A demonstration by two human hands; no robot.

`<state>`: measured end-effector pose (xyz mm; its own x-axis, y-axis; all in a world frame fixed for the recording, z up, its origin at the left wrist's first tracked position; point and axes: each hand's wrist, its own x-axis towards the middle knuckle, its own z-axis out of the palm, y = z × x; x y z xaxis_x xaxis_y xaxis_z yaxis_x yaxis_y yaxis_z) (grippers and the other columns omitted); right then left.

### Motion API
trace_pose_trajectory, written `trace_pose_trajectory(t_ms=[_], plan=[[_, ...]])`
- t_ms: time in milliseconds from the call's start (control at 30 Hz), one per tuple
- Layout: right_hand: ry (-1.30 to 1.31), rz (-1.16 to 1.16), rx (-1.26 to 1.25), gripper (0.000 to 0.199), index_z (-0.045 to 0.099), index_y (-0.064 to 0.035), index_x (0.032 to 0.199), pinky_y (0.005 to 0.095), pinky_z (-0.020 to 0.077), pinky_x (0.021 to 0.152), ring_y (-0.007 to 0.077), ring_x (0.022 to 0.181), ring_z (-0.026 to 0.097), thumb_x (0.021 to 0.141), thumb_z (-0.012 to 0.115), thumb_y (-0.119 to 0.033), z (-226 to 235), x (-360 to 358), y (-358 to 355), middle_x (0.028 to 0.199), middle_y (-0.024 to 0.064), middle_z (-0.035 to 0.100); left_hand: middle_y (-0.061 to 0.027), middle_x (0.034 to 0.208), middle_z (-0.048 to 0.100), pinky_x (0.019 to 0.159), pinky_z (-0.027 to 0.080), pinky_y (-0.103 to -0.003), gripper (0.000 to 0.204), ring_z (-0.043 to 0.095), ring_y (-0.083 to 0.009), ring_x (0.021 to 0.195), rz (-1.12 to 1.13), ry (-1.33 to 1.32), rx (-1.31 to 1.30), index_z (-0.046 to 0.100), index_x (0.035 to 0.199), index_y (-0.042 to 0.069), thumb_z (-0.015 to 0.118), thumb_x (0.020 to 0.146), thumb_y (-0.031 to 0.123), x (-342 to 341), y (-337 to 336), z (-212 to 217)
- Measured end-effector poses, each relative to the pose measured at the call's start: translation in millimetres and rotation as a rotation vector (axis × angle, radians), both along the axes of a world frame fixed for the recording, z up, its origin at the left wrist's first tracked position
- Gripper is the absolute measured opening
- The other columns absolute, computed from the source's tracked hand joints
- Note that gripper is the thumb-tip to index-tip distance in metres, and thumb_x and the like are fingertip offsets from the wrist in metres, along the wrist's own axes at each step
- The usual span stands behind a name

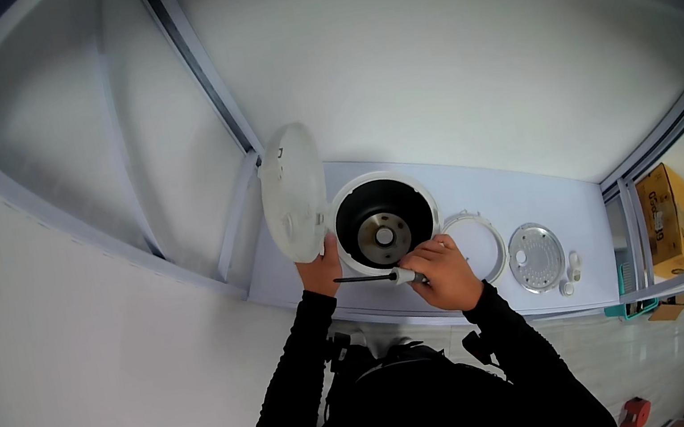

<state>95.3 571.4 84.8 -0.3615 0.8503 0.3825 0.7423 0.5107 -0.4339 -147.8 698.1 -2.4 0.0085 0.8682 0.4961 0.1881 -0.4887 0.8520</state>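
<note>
A white rice cooker (pixel 427 190) stands on a bench, its dark inside showing a round metal heating plate (pixel 384 238). The cooker's pale lid (pixel 294 194) stands raised on the left. My left hand (pixel 320 269) grips the lid's lower edge, thumb toward the cooker and the other fingers mostly hidden behind the lid. Closed around the light handle of a screwdriver (pixel 364 278), my right hand (pixel 445 273) is at the cooker's near right rim. The dark shaft points left, across the near side of the cooker toward my left wrist.
Right of the cooker lie a white ring (pixel 501 246), a round perforated metal plate (pixel 537 257) and small white parts (pixel 574 267) on the pale bench (pixel 528 191). Metal frame posts (pixel 200 65) rise behind and left. Cardboard boxes (pixel 673 217) stand beyond the right end.
</note>
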Motion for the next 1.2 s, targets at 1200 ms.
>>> trace_pose_trajectory(t_ms=[1200], plan=[[0.589,-0.218,-0.534,0.029,0.064,-0.0028,0.119,0.0303,0.0509,0.079,0.0148,0.087,0.063,0.093,0.075,-0.010,26.4,-84.4,9.6,0.098,0.0075,0.069,-0.0175,0.143,0.059,0.102,0.051,-0.040,0.056,0.059,-0.0312,0.131,-0.529,0.056,-0.202,0.060,0.136,0.004,0.073,0.081,0.007,2.9,80.0,7.6]])
